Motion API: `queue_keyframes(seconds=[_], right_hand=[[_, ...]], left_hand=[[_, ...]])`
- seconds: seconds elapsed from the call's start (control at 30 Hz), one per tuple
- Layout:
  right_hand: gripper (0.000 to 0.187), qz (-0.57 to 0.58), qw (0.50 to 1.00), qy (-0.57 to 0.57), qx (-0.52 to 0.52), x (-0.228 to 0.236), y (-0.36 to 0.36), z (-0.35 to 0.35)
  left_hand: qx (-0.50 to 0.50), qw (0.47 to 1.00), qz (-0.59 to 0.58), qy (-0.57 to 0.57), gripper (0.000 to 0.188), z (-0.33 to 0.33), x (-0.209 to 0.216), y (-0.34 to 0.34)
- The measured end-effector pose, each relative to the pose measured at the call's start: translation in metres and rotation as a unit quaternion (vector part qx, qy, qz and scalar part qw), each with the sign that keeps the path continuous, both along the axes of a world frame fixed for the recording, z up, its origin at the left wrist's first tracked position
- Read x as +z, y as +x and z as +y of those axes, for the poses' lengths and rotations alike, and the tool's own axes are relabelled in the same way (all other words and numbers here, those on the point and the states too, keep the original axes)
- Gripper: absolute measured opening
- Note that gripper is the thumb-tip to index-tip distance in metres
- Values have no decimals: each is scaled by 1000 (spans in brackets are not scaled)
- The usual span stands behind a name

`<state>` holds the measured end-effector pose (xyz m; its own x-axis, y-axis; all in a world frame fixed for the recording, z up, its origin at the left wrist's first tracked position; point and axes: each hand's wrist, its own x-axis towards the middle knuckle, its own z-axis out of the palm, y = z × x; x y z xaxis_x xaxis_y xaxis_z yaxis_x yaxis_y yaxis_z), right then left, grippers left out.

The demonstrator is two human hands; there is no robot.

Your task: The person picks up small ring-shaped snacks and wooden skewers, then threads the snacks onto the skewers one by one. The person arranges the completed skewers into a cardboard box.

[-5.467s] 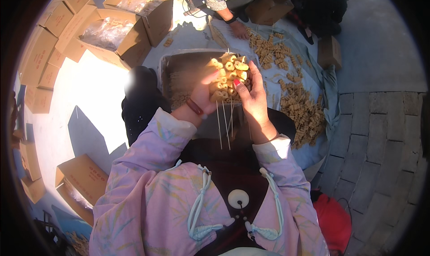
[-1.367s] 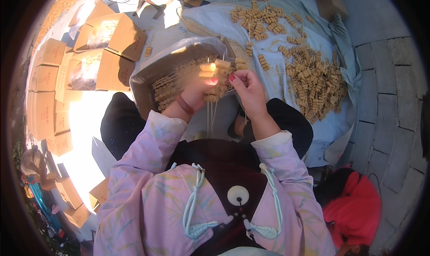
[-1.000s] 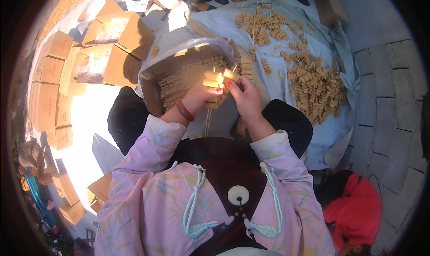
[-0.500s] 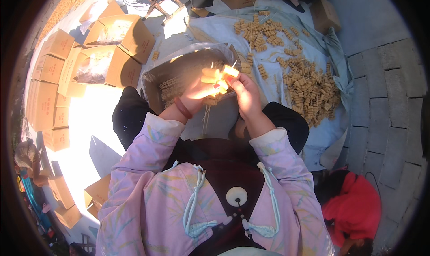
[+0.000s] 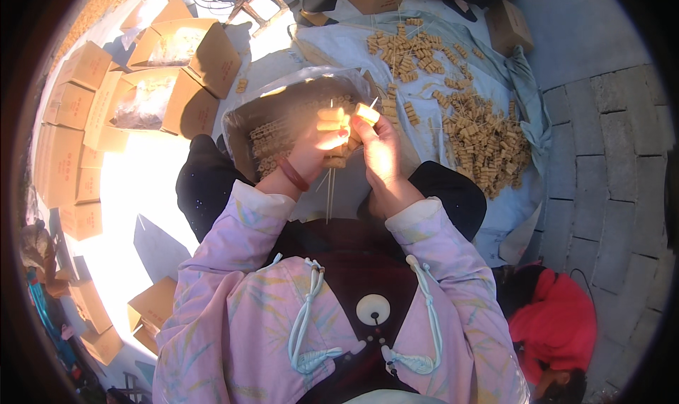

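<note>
Moved: both hands had lifted slightly over the lap.
Left hand (image 5: 316, 144): fingers closed round tan skewered pieces (image 5: 332, 118).
Right hand (image 5: 382, 153): fingertips pinched one tan block (image 5: 367, 113).
Around: lined box (image 5: 283, 125) at 12 o'clock; heaped pieces (image 5: 481, 146) at 2 o'clock.

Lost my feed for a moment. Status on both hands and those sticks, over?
Left hand gripping bundle of thin sticks. Right hand pinching a tan block at the stick tops. Lined box right behind; nothing blocking.
</note>
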<state>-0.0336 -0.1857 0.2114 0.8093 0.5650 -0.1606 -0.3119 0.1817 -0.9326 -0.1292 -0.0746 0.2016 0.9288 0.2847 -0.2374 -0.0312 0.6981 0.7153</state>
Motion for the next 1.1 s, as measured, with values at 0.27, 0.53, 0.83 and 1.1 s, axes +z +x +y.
queue_keyframes(seconds=[0.27,0.53,0.83,1.1], right_hand=[[18,85,993,74,-12,-1,-5,6],[19,96,994,49,0,1,-3,11],[18,83,996,38,3,-9,1,24],[17,137,988,67,-32,-20,0,31]], left_hand=[[33,999,-15,24,38,-1,-7,2],[68,997,21,33,38,0,-2,2],[63,997,49,2,39,4,-3,7],[115,993,26,29,39,-2,-7,11]])
